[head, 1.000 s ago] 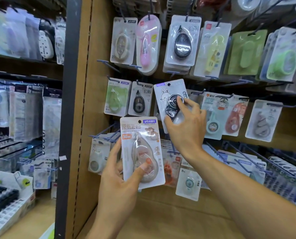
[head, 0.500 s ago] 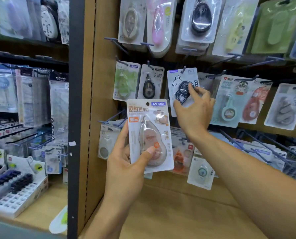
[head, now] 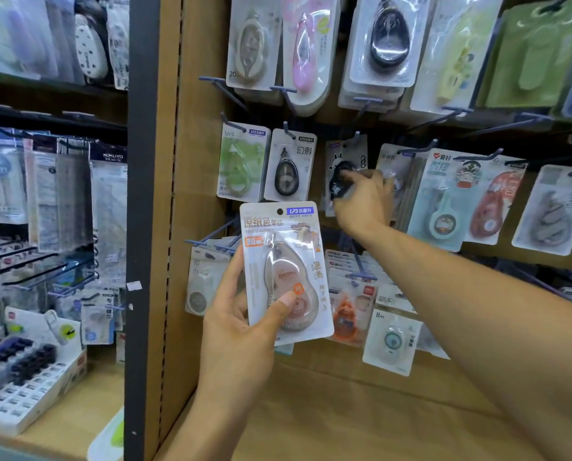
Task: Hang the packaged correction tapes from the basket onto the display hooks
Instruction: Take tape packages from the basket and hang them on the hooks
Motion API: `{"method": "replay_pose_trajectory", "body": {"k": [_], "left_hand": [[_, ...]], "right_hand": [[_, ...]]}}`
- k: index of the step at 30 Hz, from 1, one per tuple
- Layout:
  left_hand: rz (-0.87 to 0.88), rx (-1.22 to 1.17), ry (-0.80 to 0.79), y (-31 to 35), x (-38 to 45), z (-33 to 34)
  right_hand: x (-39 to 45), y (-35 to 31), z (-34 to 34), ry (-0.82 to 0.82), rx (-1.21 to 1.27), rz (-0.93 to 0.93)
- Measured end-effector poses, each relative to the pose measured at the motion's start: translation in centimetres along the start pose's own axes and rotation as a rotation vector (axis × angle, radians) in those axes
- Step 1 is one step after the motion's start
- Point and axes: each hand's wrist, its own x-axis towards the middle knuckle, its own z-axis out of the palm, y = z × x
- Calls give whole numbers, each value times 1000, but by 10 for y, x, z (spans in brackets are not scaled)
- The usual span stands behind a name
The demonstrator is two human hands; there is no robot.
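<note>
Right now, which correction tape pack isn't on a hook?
The beige-and-orange LPS pack, gripped in the left hand in front of the display; the others hang from hooks.

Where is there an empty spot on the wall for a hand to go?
Bare wood runs below the bottom row of packs, under the right forearm, and along the strip beside the dark post. The hooks higher up, around the right hand, are crowded.
</note>
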Motion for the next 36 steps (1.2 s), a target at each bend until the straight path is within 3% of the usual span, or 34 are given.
{"method": "replay_pose_trajectory", "body": {"k": [4,7,11,14,19,26,32,36], "left_hand": [[5,-9,1,0,-3,6],[9,-1,24,-1,-7,12],[-1,7,56,-5,-14,24],[-12,5,20,-9,-25,44],[-99,-43,-42,-21,-52,87],[-150,77,-244,-26,-75,167],[25,287,-485,4,-45,232],[123,381,-481,23,-20,249]], "right_hand": [[-39,-8,-20,37,370,-61],[-86,-16,-49,55,684,-4],[-167,-11,-84,-72,873,58],[-213,7,-99,-145,760,3],[-242,49,-123,-13,491,-94],[-221,109,-173,104,403,-44],[-157,144,-210,232,269,-13],[-124,149,-219,177,246,-45]]}}
